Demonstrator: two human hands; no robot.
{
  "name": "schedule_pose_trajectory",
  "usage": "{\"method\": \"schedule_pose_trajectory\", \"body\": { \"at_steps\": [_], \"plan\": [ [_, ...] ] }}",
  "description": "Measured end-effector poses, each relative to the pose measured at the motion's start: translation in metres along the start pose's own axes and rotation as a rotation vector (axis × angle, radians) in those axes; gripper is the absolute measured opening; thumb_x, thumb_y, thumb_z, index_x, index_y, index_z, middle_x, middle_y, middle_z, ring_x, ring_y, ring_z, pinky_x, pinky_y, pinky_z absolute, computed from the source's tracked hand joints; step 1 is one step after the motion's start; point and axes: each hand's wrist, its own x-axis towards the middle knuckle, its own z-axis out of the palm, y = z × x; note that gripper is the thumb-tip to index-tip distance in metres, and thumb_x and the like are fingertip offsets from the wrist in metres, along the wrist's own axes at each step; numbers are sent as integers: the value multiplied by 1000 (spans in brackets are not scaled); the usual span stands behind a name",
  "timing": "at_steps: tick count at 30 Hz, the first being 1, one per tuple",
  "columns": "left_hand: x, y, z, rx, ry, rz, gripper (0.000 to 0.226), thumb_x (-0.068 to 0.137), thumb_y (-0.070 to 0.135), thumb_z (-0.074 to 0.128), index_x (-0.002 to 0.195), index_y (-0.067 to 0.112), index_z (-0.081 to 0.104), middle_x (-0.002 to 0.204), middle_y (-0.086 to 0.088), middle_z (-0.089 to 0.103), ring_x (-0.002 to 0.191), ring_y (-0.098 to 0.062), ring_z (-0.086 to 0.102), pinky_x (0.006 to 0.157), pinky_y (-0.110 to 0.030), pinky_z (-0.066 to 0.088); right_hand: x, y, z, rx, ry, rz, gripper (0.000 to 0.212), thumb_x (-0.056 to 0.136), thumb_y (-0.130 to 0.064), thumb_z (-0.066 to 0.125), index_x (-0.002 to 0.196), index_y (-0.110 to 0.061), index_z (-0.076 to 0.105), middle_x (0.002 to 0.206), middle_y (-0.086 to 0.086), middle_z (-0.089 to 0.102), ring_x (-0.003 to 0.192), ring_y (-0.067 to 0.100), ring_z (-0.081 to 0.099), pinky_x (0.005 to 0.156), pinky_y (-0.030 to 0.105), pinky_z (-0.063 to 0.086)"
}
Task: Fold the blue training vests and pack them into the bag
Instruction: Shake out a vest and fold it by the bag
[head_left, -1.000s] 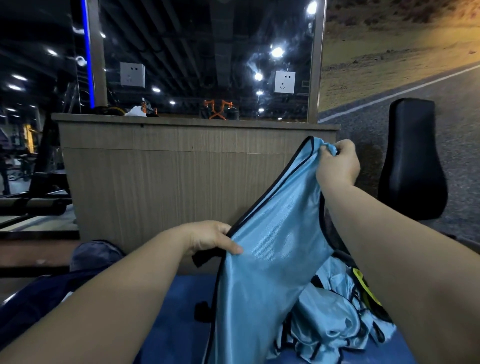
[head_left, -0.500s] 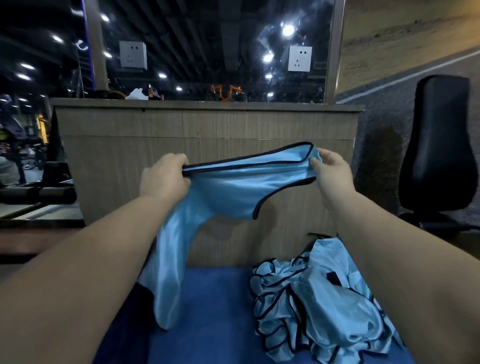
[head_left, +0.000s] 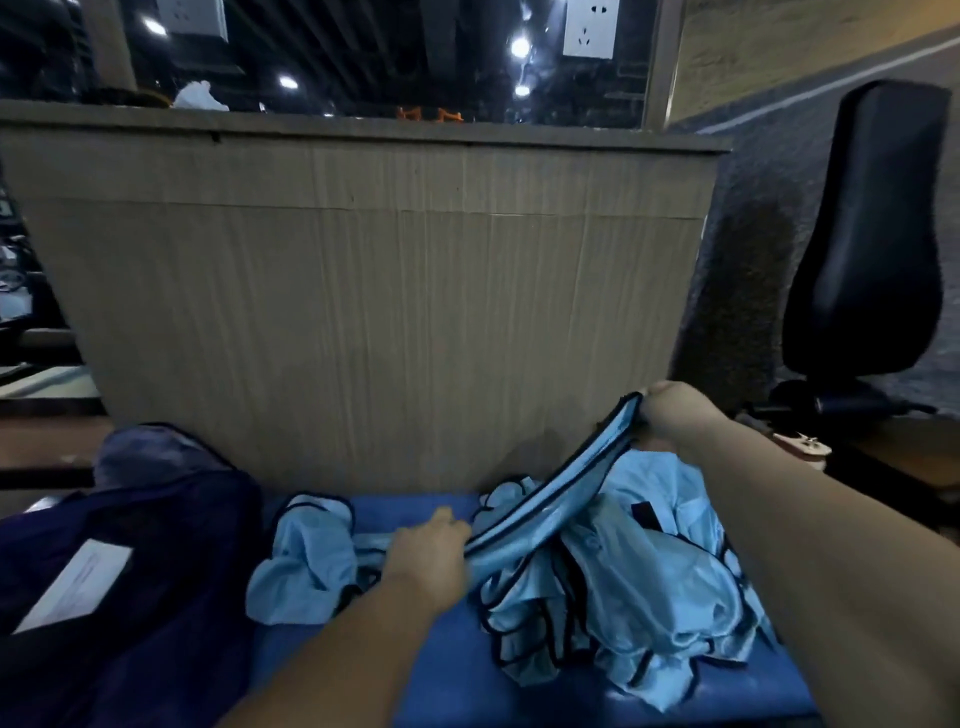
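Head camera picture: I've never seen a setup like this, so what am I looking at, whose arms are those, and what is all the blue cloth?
There is no machine here. A person wears a camera on the head, looking forward and down, so the two bare arms are their own. The left hand and right hand each grip one light blue shiny vest with black trim, stretched between them. Below it, to the right, lies a crumpled pile of similar vests on a blue padded surface. On the left sits a dark navy fabric bag with a white label. Behind stands a wooden counter panel, and a black chair at right.
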Motion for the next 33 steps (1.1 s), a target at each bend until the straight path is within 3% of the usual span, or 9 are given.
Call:
{"method": "schedule_pose_trajectory", "body": {
  "at_steps": [2, 7, 11, 15, 18, 21, 24, 27, 33],
  "plan": [
    [3, 9, 11, -113, -95, 31, 29, 95, 36, 52, 116, 16, 56, 122, -5, 49, 102, -25, 56, 84, -37, 49, -2, 5, -1, 121, 7, 31, 46, 96, -38, 57, 130, -7, 54, 133, 9, 54, 122, 23, 51, 101, 28, 37],
    [8, 26, 15, -242, -260, 108, 55, 92, 47, 58, 138, 19, 45, 131, -5, 43, 115, -22, 50, 98, -34, 44, -11, 12, -1, 1090, 39, 282, 21, 96, -3, 43, 102, 1, 63, 100, 23, 67, 83, 30, 63, 83, 41, 56],
    [1, 34, 17, -440, -336, 129, 88, 85, 55, 65, 154, 33, 15, 156, 2, 23, 137, -17, 34, 113, -32, 32, -19, 28, -2, 1141, 113, 270, 15, 96, -6, 53, 83, -11, 58, 81, 8, 60, 65, 17, 57, 47, 18, 49],
    [-6, 37, 19, -545, -406, 67, 96, 82, 70, 56, 152, 46, -5, 163, 5, 7, 146, -18, 21, 117, -33, 23, -10, 82, 11, 681, 55, 199, 20, 99, -6, 46, 107, -7, 64, 103, 12, 65, 93, 23, 65, 65, 16, 43],
    [-6, 31, 26, -474, -383, 19, 81, 85, 78, 35, 151, 49, -2, 159, -5, 24, 143, -25, 28, 116, -37, 26, 0, 120, 23, 192, -22, 115, 44, 87, 18, 31, 106, 6, 69, 103, 20, 70, 93, 14, 69, 52, 6, 31],
    [-5, 26, 26, -344, -321, -21, 63, 94, 70, 22, 151, 47, 9, 142, -11, 43, 136, -28, 31, 114, -38, 26, -17, 128, 21, -153, -100, 315, 30, 101, -10, 46, 127, -4, 60, 127, 9, 62, 117, 21, 59, 86, 22, 47],
    [-5, 27, 21, -229, -228, 36, 53, 102, 54, 20, 151, 35, 24, 139, -6, 48, 134, -23, 33, 110, -33, 20, -21, 116, 18, -273, 32, 277, 26, 99, -9, 44, 116, -3, 63, 114, 16, 65, 106, 33, 61, 82, 37, 50],
    [2, 23, 27, -107, -211, 83, 52, 104, 50, 20, 150, 29, 28, 139, -3, 51, 134, -19, 36, 111, -33, 17, -29, 76, 33, 51, 297, 55, 27, 89, -11, 53, 110, -16, 70, 109, 14, 68, 103, 35, 61, 81, 36, 48],
    [4, 4, 45, 23, -271, 141, 49, 104, 41, 26, 150, 26, 29, 137, -5, 49, 137, -20, 32, 119, -43, 6, -54, -2, 106, -225, -328, -430, 39, 98, -35, 49, 137, -29, 53, 144, 1, 49, 133, 21, 43, 108, 34, 36]
  ]
}}
